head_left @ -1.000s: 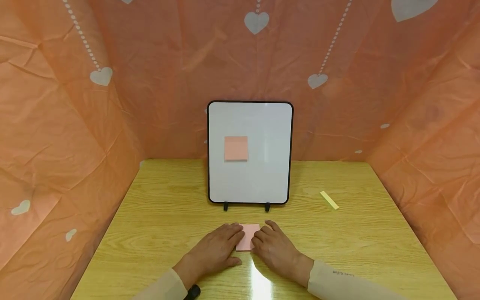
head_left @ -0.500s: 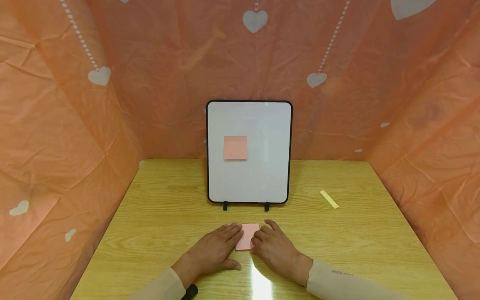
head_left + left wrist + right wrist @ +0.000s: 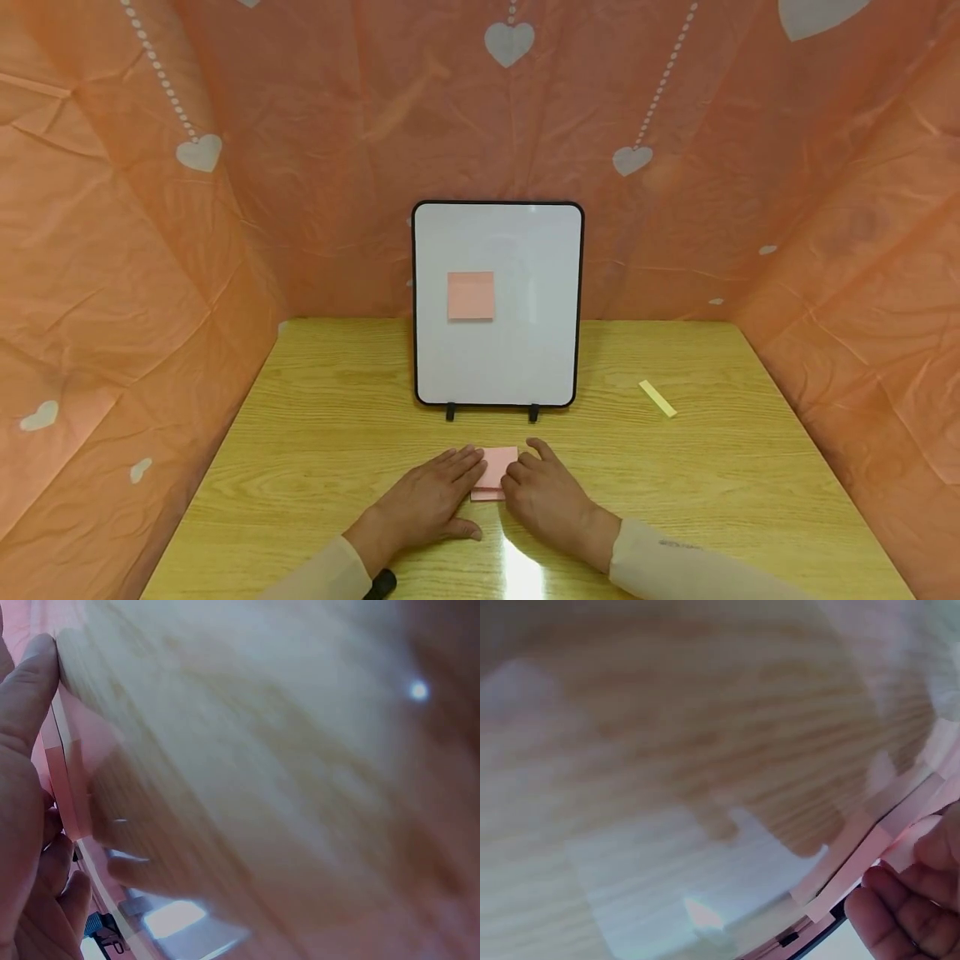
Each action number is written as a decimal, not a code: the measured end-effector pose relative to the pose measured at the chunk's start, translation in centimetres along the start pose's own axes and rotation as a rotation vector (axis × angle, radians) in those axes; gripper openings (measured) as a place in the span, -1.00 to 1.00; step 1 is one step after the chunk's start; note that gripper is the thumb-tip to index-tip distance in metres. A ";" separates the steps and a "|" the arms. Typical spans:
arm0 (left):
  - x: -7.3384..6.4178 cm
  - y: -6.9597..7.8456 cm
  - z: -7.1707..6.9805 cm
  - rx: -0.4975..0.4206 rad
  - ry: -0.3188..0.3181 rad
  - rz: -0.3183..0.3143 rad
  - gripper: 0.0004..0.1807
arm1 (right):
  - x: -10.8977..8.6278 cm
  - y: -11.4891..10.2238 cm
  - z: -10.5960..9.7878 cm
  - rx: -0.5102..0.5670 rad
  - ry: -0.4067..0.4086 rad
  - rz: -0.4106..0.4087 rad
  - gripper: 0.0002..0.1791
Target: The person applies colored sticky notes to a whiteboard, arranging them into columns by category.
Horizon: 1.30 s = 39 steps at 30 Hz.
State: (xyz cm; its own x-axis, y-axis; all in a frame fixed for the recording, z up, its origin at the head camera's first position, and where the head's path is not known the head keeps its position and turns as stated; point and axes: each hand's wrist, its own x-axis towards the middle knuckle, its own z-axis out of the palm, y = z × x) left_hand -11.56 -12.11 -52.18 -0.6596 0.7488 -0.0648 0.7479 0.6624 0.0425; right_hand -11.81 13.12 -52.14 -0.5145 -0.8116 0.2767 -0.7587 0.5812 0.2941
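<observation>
A pad of pink sticky notes (image 3: 487, 495) lies on the table in front of the whiteboard. My left hand (image 3: 427, 502) rests flat over the pad's left side, fingers extended and thumb spread on the table. At the pad's right side, my right hand (image 3: 553, 506) pinches the top sticky note (image 3: 498, 468) with curled fingers. The note's near edge stands up from the pad, leaving a pink strip visible below it. In the right wrist view, curled right fingers (image 3: 885, 922) are close beside the pad's thick edge (image 3: 855, 862). The left wrist view shows left fingers (image 3: 30, 686) on the pad.
A whiteboard (image 3: 498, 358) with a black frame stands upright on small black feet, bearing one pink sticky note (image 3: 471, 296). A narrow yellow strip (image 3: 657, 398) lies on the wooden table (image 3: 337, 375) at right. Orange cloth (image 3: 337, 167) with white hearts surrounds the table.
The top note's near edge has come up and away from the pad, with the right fingers at its side. The left hand stays in place.
</observation>
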 end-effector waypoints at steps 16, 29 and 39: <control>0.0 -0.1 0.0 -0.066 0.001 -0.006 0.04 | 0.5 -0.2 -0.5 -0.064 -0.065 -0.076 -0.97; 0.0 -0.4 0.0 -0.140 0.007 -0.013 0.03 | 0.5 0.2 -0.3 -0.049 0.011 0.000 -0.85; 0.0 -0.4 -0.1 -0.164 -0.003 -0.015 0.03 | 0.7 0.4 -0.1 -0.044 0.046 -0.074 -0.87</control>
State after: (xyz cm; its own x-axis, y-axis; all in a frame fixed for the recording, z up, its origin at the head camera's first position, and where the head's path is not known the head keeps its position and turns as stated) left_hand -11.84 -12.37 -52.13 -0.6700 0.7391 -0.0695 0.7158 0.6680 0.2033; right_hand -12.49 12.77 -51.73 -0.4378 -0.8497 0.2939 -0.7753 0.5223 0.3551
